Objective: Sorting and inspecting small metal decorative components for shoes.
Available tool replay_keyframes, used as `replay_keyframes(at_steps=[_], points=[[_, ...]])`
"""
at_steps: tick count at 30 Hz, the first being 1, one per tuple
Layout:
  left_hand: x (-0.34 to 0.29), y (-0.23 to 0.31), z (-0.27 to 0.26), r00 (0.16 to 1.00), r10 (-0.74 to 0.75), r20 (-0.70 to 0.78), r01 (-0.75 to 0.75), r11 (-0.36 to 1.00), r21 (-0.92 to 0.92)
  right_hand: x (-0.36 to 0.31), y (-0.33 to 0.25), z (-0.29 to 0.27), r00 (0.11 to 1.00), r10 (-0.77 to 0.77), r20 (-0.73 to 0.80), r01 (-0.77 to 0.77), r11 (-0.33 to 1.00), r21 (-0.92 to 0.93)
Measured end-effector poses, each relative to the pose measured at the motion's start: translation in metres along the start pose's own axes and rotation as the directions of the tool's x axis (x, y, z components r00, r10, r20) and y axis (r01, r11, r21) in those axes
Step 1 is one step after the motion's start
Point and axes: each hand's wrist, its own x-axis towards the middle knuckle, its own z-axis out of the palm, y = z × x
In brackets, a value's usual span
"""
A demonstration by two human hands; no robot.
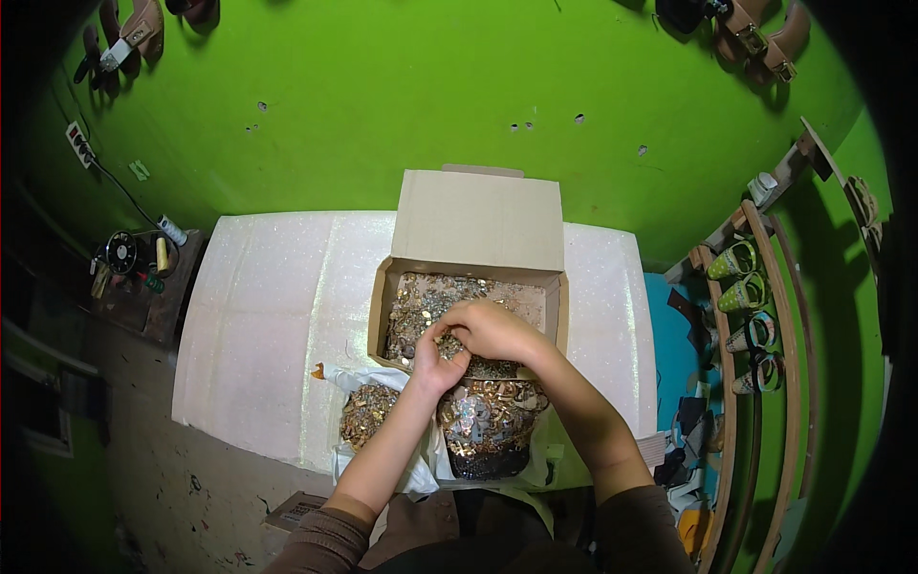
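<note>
We are sorting small gold metal fittings (430,292) in the open cardboard box (475,230) on the white desk (258,316), left hand (438,364) and right hand (492,330) curled together pinching some, likely needing transfer next into the clear bags (483,421) just below.

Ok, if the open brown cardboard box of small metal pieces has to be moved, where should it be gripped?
Probably by the two short side walls of the brown cardboard box, coming from left and right. The raised flap blocks the far side, and both hands plus the clear plastic bags of metal pieces crowd the near edge.
</note>
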Motion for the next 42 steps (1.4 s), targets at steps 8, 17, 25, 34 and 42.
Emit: replay_keyframes(at_steps=[8,17,25,34,42], points=[[-0.021,-0.001,0.008,0.997,0.017,0.07,-0.019,0.999,0.025,-0.018,-0.011,0.015,0.964,0.055,-0.259,-0.014,0.987,0.159],[-0.06,0.012,0.001,0.972,-0.073,0.222,0.108,0.983,-0.149,-0.062,-0.006,0.053,0.842,0.406,-0.355,-0.01,0.67,0.742],[-0.113,0.034,-0.055,0.995,-0.003,0.103,0.022,0.983,-0.181,-0.069,-0.015,0.127,0.964,0.247,-0.094,0.238,-0.66,0.713],[-0.143,0.013,-0.11,0.986,0.019,0.168,0.044,0.932,-0.361,-0.063,-0.041,0.185,0.967,0.253,-0.011,0.173,-0.628,0.758],[-0.167,0.023,-0.117,0.973,0.106,0.204,0.016,0.852,-0.523,-0.053,-0.086,0.181,0.869,0.478,-0.128,0.079,0.121,0.99]])
